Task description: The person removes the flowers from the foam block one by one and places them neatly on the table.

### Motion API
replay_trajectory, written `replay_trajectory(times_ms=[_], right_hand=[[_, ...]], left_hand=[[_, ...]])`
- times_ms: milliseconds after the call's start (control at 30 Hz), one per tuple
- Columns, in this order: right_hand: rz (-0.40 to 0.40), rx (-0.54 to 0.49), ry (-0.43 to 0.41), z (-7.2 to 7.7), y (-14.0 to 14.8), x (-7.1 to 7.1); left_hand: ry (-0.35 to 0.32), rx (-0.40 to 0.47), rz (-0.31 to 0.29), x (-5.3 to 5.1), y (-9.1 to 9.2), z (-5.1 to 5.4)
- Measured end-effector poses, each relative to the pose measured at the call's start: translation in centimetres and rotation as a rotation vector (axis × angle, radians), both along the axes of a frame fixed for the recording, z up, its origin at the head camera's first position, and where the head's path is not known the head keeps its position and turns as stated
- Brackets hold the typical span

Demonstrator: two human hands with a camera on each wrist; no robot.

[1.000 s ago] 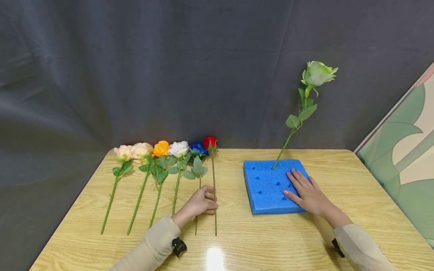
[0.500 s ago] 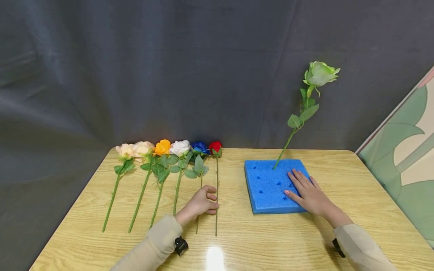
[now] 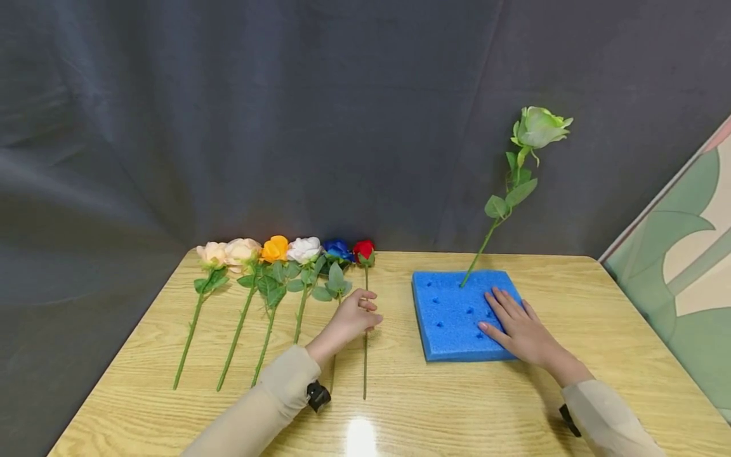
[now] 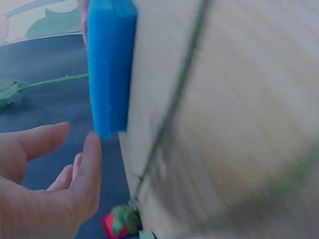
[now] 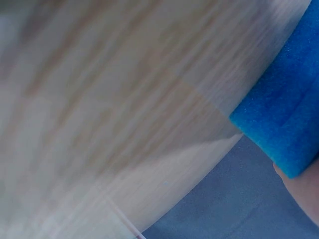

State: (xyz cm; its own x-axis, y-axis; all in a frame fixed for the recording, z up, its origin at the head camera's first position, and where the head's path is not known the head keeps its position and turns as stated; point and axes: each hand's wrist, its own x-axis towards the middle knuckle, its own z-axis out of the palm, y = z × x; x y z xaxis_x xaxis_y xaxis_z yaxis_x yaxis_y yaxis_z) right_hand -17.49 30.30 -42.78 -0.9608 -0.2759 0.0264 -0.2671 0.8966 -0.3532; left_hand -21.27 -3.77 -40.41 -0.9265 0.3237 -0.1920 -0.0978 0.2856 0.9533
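Note:
My left hand (image 3: 355,315) hovers over the stem of the red rose (image 3: 363,251), its thumb and fingers spread apart with nothing between them in the left wrist view. That rose lies on the table at the right end of a row. Beside it lies a blue rose (image 3: 338,249), its stem partly hidden under my left arm. My right hand (image 3: 522,330) rests flat, fingers straight, on the right part of a blue foam block (image 3: 451,346) with several small holes. A pale green rose (image 3: 539,127) stands in the block's back part, tilted to the right.
Left of the blue rose lie a white rose (image 3: 304,250), an orange rose (image 3: 275,248) and two pale pink roses (image 3: 242,251), stems toward me. The wooden table (image 3: 434,412) ends at a dark curtain (image 3: 342,127) behind. A patterned panel (image 3: 679,273) stands at the right.
My left hand has risen from beside the red rose's stem and moved forward and right. The red rose's head has shifted slightly right and down. My right hand stays on the foam.

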Motion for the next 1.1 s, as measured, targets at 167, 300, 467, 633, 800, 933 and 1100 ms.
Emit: replay_trajectory(times_ms=[167,300,467,633,800,933,1100], right_hand=[[0.000,-0.002,-0.001,0.0,0.0,0.1],[-0.002,0.003,-0.006,0.0,0.0,0.1],[-0.001,0.002,-0.003,0.1,-0.1,0.0],[0.000,-0.011,0.006,0.0,0.0,-0.1],[0.001,-0.026,-0.010,0.2,0.1,-0.3],[0.002,-0.047,-0.007,0.5,0.5,-0.5],[-0.009,-0.054,0.015,0.5,1.3,-0.8]], left_hand=[[0.075,0.081,-0.009,-1.1,3.0,0.8],[0.080,0.166,-0.011,-1.8,5.5,1.2],[0.083,0.233,0.006,-2.5,8.0,1.3],[0.081,0.258,0.003,-2.8,9.8,1.1],[0.076,0.266,-0.019,-3.1,11.0,1.0],[0.067,0.288,-0.017,-3.5,12.3,0.8],[0.052,0.310,-0.020,-3.7,13.6,0.7]])
